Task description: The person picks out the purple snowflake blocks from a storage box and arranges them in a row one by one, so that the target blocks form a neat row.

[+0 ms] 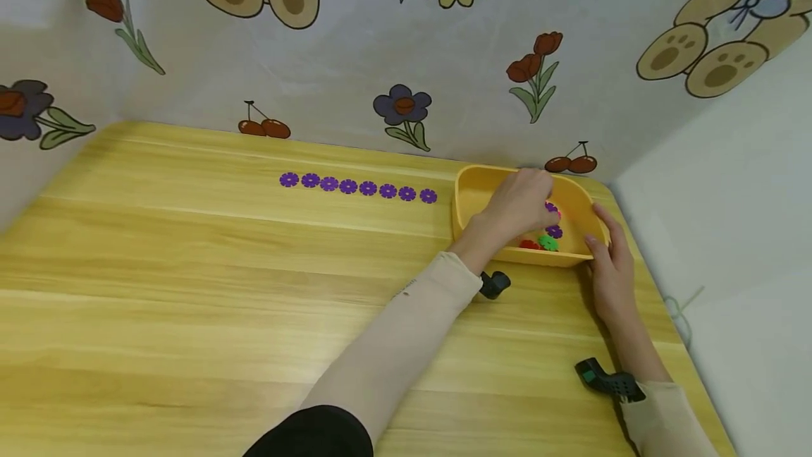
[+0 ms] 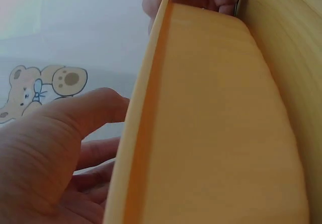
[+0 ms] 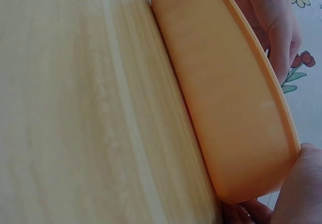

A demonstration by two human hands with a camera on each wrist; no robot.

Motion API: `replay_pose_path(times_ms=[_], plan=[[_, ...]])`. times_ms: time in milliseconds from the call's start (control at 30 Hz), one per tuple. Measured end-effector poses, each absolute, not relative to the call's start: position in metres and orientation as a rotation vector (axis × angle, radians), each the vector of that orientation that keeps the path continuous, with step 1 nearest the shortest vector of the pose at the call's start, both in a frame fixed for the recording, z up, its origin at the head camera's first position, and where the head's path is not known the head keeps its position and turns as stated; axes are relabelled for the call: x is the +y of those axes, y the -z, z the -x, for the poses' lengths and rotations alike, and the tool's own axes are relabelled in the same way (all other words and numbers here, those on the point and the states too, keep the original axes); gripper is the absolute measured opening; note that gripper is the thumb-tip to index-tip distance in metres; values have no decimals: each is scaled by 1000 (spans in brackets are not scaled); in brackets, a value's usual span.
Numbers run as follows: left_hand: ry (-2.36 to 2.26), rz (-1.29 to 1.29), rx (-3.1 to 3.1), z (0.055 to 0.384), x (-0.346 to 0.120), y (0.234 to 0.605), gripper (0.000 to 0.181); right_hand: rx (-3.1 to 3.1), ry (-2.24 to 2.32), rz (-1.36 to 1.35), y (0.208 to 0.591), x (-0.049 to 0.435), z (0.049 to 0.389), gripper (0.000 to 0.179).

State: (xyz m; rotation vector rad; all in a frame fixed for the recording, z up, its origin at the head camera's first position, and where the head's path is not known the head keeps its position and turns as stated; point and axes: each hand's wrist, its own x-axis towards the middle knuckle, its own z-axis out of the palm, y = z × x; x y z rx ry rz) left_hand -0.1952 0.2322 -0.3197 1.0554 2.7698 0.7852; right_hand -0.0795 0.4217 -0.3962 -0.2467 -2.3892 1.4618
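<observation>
A yellow plastic bin (image 1: 466,196) stands at the table's far right, with purple (image 1: 554,231), green (image 1: 548,242) and red (image 1: 529,245) notched disc pieces inside. My left hand (image 1: 523,202) reaches down into the bin. Its thumb and fingers (image 2: 93,153) bend inward behind the rim, and the bin wall hides the fingertips. My right hand (image 1: 614,270) grips the bin's right end, thumb at the rim and fingers around the outside. Left of the bin, several purple notched discs (image 1: 368,188) lie flat in one row.
The wooden table (image 1: 190,302) ends at a wall sheet (image 1: 330,76) printed with bears, flowers and cherries. A white surface (image 1: 748,231) borders its right edge. Black wrist devices (image 1: 612,381) sit on both forearms.
</observation>
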Motion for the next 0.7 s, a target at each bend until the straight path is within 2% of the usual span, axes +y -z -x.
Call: replay_pose_path(times_ms=[267,700], plan=[[-941,-990,2754,200,204,300,16,-2444,-1363,276,397,424,77,51],[-1036,-832,2868,240,108,297,23,-2413,-1457,262,398,423,78,51]])
